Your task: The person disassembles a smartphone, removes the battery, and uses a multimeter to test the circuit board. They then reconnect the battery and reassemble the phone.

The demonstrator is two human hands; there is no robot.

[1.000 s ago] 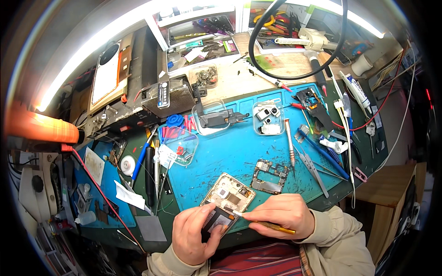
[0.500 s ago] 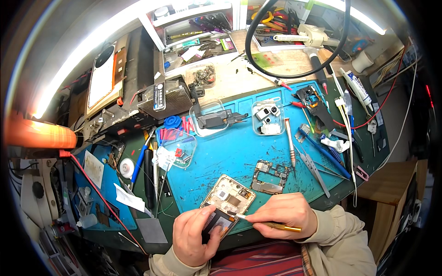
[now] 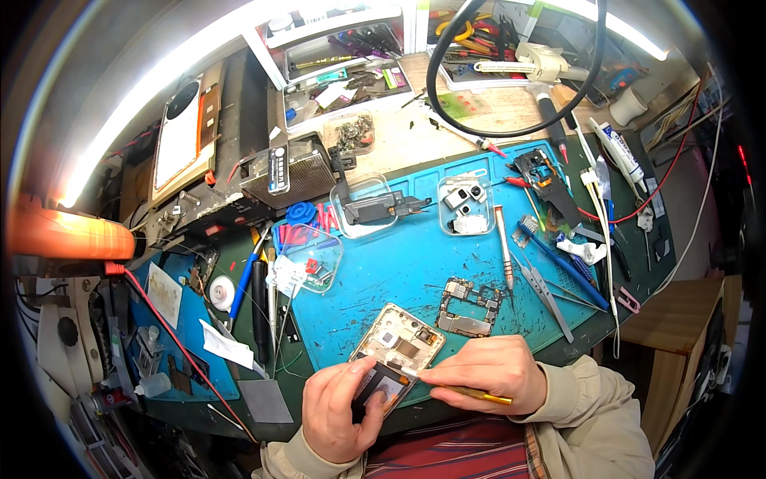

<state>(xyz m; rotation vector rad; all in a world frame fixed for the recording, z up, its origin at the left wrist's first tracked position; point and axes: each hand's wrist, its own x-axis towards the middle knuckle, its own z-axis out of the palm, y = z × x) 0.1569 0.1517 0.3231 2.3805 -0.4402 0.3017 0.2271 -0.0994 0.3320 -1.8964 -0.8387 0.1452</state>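
A phone housing with its inside exposed lies tilted at the mat's near edge. My left hand is closed around its lower left part, thumb and fingers at the black battery. My right hand grips a slim tool with a brass-coloured handle. Near its fingertips, a pale narrow tip meets the housing by the battery's upper edge; its exact shape is too small to tell. A bare phone circuit board lies just beyond my right hand.
On the blue mat stand a clear box of camera parts and another with a black part. A screwdriver, tweezers and a blue brush lie at right. A black cable loop hangs above.
My right hand has shifted slightly left with the tool, and its fingertips are closer to the battery's edge. My left hand keeps its hold on the housing.
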